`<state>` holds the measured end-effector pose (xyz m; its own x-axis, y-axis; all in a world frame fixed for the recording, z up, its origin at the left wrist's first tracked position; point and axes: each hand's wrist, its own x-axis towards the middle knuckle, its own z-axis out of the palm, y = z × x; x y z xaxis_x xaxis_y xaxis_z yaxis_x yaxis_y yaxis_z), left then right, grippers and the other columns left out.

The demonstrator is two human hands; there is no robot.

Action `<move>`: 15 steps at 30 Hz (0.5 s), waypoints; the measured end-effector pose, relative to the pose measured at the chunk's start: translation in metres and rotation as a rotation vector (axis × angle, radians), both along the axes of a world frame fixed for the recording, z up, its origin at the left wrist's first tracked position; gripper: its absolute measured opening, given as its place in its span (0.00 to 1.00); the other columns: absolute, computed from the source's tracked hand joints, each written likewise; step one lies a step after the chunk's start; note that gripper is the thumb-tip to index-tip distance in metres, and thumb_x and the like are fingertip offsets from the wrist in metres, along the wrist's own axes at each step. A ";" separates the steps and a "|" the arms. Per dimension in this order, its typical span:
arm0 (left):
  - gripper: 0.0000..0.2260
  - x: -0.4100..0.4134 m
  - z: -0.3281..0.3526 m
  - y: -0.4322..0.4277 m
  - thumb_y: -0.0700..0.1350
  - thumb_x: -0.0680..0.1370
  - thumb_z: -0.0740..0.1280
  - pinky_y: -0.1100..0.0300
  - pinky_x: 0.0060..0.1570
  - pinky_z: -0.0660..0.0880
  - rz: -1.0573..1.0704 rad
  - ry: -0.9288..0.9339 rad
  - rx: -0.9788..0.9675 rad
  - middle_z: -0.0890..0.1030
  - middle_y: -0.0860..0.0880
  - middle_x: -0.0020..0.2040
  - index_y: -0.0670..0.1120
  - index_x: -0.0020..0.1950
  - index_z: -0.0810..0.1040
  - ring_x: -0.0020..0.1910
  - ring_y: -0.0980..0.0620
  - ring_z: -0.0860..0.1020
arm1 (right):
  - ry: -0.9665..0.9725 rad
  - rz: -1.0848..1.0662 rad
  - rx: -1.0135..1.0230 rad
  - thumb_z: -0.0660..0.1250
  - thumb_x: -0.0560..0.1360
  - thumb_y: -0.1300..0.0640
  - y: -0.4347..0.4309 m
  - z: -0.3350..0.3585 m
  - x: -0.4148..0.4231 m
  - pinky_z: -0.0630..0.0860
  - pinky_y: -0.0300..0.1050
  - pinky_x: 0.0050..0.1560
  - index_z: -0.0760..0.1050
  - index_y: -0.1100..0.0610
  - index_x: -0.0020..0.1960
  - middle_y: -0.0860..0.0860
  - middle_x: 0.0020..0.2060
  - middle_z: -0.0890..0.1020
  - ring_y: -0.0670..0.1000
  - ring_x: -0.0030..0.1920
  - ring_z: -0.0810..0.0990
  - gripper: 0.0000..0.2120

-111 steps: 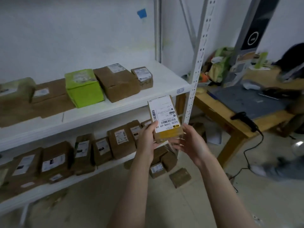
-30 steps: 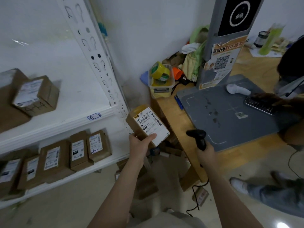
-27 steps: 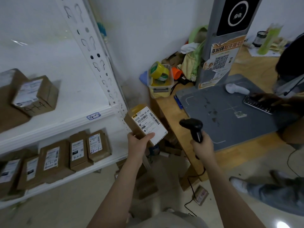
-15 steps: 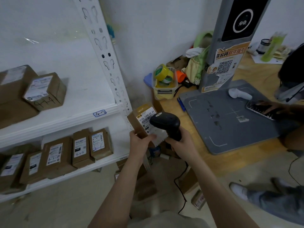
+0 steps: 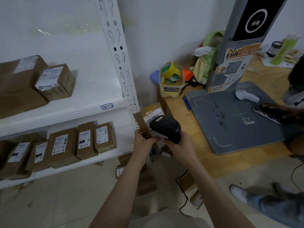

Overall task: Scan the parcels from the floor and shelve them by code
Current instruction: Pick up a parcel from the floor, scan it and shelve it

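The person's left grip (image 5: 142, 143) pinches the lower left corner of a small brown cardboard parcel with a white label and yellow tape (image 5: 141, 121), thumb lying across its front. The parcel is held in the air near the middle of the view, tilted, with its label facing up. It is just at 3 o'clock of the white metal shelf rack's perforated post (image 5: 118, 63).

The right grip (image 5: 180, 146) is wrapped round the handle of a black handheld barcode scanner (image 5: 165, 127). The scanner's head covers the middle of the label and points toward 10 o'clock. I cannot tell whether it touches the label. Its black cable (image 5: 183, 191) hangs toward 6 o'clock.

At 9 o'clock of the parcel, brown labelled parcels (image 5: 85, 140) stand in a row on the lower shelf. Above them the upper shelf edge bears a tag reading 4-2 (image 5: 107, 106). At 3 o'clock lies a wooden counter (image 5: 195, 145) carrying a grey scanning platform (image 5: 230, 122). More brown parcels (image 5: 121, 171) lie on the floor at 6 o'clock.
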<state>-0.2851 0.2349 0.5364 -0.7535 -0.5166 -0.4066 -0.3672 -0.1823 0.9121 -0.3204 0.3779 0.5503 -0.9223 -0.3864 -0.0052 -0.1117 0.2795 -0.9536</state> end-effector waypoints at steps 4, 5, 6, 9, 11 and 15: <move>0.33 0.003 0.000 0.002 0.39 0.72 0.77 0.43 0.65 0.75 -0.006 0.008 -0.004 0.75 0.47 0.61 0.46 0.70 0.63 0.63 0.44 0.76 | -0.013 0.002 0.015 0.72 0.75 0.61 0.000 0.001 0.004 0.74 0.30 0.35 0.76 0.49 0.44 0.46 0.36 0.81 0.38 0.37 0.80 0.08; 0.33 0.002 0.000 0.003 0.39 0.72 0.78 0.43 0.65 0.75 -0.004 0.007 -0.005 0.75 0.46 0.63 0.46 0.70 0.63 0.63 0.44 0.76 | -0.020 -0.001 0.019 0.72 0.75 0.61 0.000 0.000 0.005 0.74 0.30 0.35 0.76 0.49 0.44 0.47 0.36 0.81 0.38 0.37 0.80 0.08; 0.34 0.002 0.000 0.004 0.39 0.72 0.78 0.43 0.65 0.75 -0.002 0.004 -0.008 0.75 0.46 0.64 0.46 0.71 0.63 0.64 0.44 0.75 | -0.028 -0.006 0.023 0.71 0.75 0.60 0.000 0.000 0.005 0.75 0.32 0.34 0.76 0.49 0.44 0.47 0.35 0.82 0.39 0.37 0.80 0.08; 0.34 0.001 0.000 0.006 0.39 0.72 0.77 0.46 0.65 0.75 0.001 0.003 -0.015 0.74 0.48 0.63 0.46 0.72 0.62 0.65 0.44 0.74 | -0.040 -0.019 0.036 0.71 0.75 0.60 0.001 -0.004 0.005 0.73 0.33 0.33 0.77 0.52 0.44 0.48 0.34 0.82 0.40 0.34 0.80 0.05; 0.34 0.001 -0.001 0.008 0.39 0.72 0.77 0.47 0.65 0.75 0.005 0.008 -0.014 0.73 0.50 0.61 0.46 0.72 0.62 0.65 0.45 0.74 | -0.040 -0.023 0.036 0.71 0.75 0.60 0.002 -0.005 0.005 0.72 0.32 0.33 0.78 0.55 0.45 0.48 0.34 0.81 0.40 0.33 0.80 0.03; 0.34 0.001 -0.003 0.011 0.38 0.72 0.77 0.52 0.60 0.77 0.021 0.014 0.005 0.75 0.49 0.62 0.46 0.71 0.62 0.63 0.47 0.75 | -0.047 -0.057 0.032 0.71 0.75 0.61 0.006 -0.010 0.004 0.72 0.30 0.32 0.78 0.55 0.46 0.48 0.35 0.81 0.38 0.34 0.79 0.03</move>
<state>-0.2837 0.2457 0.5338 -0.7485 -0.5299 -0.3987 -0.3504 -0.1945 0.9162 -0.3163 0.3842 0.5404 -0.9413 -0.3323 -0.0602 -0.0504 0.3144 -0.9480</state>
